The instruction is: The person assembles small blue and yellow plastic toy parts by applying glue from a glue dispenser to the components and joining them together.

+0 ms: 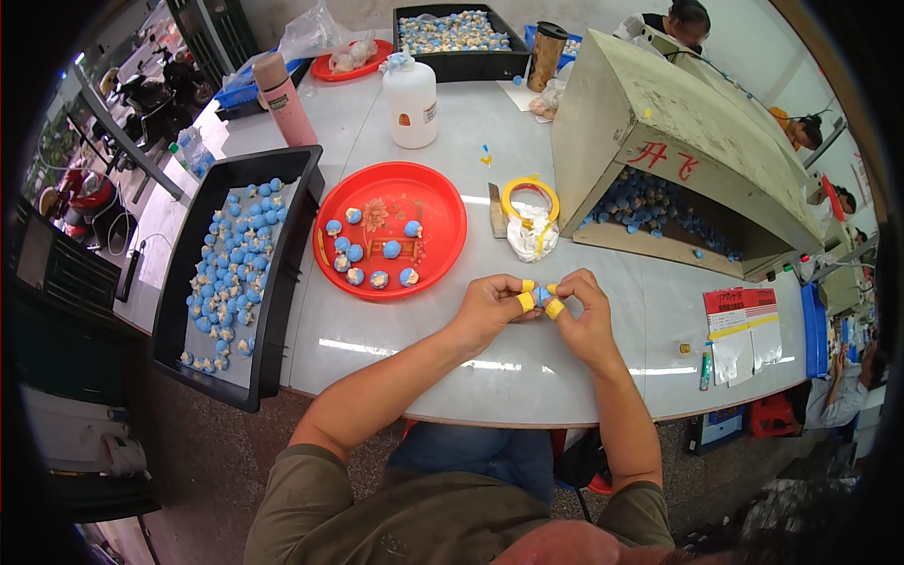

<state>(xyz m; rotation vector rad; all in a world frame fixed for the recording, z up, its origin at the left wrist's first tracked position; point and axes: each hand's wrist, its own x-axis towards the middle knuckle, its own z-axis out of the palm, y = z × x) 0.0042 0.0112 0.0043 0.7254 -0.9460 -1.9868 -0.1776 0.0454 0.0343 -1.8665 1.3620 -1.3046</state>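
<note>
My left hand (484, 309) and my right hand (588, 322) meet above the near middle of the table. Yellow tape wraps several of their fingertips. Pinched between the fingers of both is a small blue piece (540, 296), mostly hidden by them; its exact kind I cannot make out. To the left of my hands, a round red tray (438, 254) carries several small blue balls (392, 249) with cream-coloured bits on them. Farther left, a black tray (268, 325) holds many more balls of the same look.
A roll of yellow tape (509, 192) lies by crumpled white material (533, 237) and a flat scraper-like tool (496, 209). At right stands a metal box (603, 141) with blue pieces inside. Behind are a white bottle (411, 108), a pink flask (285, 105) and another black tray (461, 68). Other people sit at far right.
</note>
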